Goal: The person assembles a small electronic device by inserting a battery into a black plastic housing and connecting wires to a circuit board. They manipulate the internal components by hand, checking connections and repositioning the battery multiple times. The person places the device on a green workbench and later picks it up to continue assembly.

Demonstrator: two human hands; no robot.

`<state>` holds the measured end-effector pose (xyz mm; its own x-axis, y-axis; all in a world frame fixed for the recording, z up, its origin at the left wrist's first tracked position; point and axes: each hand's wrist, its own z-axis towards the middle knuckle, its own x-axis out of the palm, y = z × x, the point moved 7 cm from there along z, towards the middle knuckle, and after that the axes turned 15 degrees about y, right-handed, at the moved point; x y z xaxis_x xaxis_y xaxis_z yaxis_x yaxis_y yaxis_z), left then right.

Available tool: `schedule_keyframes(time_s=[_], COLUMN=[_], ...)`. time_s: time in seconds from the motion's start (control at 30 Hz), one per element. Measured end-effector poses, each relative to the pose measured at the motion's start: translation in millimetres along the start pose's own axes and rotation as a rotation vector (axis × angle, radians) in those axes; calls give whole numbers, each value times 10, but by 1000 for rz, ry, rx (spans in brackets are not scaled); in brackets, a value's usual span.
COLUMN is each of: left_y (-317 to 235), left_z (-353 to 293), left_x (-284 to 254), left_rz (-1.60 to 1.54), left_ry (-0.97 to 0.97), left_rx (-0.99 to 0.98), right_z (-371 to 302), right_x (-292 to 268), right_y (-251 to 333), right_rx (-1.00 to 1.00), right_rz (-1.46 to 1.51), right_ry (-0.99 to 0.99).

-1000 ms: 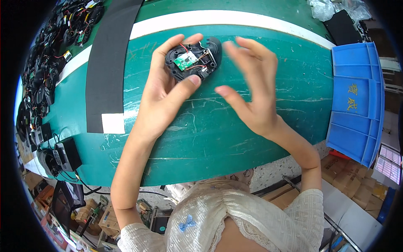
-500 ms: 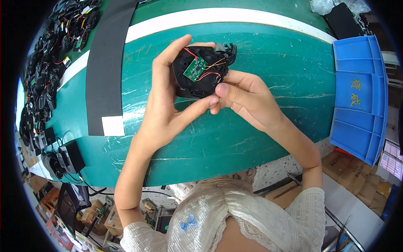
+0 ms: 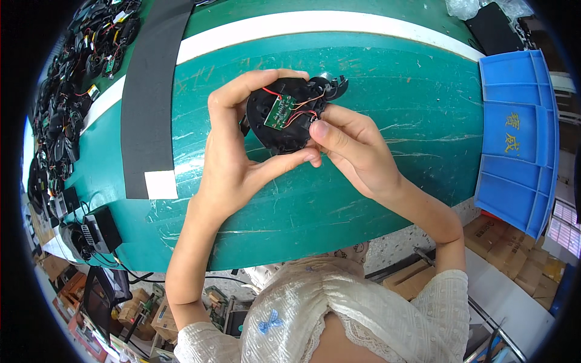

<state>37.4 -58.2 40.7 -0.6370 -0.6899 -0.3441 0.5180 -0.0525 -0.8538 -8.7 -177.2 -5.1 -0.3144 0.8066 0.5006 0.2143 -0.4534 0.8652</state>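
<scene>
A pile of black wired parts (image 3: 63,112) fills the far left, a black strip (image 3: 148,103) lies beside it, and a black boxy device (image 3: 103,230) sits near the left edge. A blue crate (image 3: 508,175) bounds the right side. The green worktop (image 3: 321,206) leaves room between hands and crate; its near edge curves in front of the person. Above it, the left hand (image 3: 233,148) and right hand (image 3: 360,148) both hold an open black housing (image 3: 288,138), each grip narrowed on its rim, circuit board (image 3: 278,113) showing. One second ago the right hand was apart from the housing; now its thumb presses the lower-right edge.
</scene>
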Motion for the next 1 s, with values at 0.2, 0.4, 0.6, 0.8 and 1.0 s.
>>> schedule_keyframes(time_s=[0.2,0.4,0.6,0.8,1.0], left_y=[51,102,124,57,149], left_z=[-14,-29,-51,-39,-35], left_x=[19,-32,-70,-51,-55], left_rz=[45,48,-66,-15,-37], left_ry=[7,53,20,4,5], left_rx=[-18,-66,-54,-49,-196], right_z=[-32,12,79,102,55], right_x=[-1,29,-6,-351,-300], right_y=[1,-81,-144,62,424], right_rx=[6,70,163,-11,-204], right_rz=[-1,159,630,484,-9], right_ry=[-18,52,56,99,-65])
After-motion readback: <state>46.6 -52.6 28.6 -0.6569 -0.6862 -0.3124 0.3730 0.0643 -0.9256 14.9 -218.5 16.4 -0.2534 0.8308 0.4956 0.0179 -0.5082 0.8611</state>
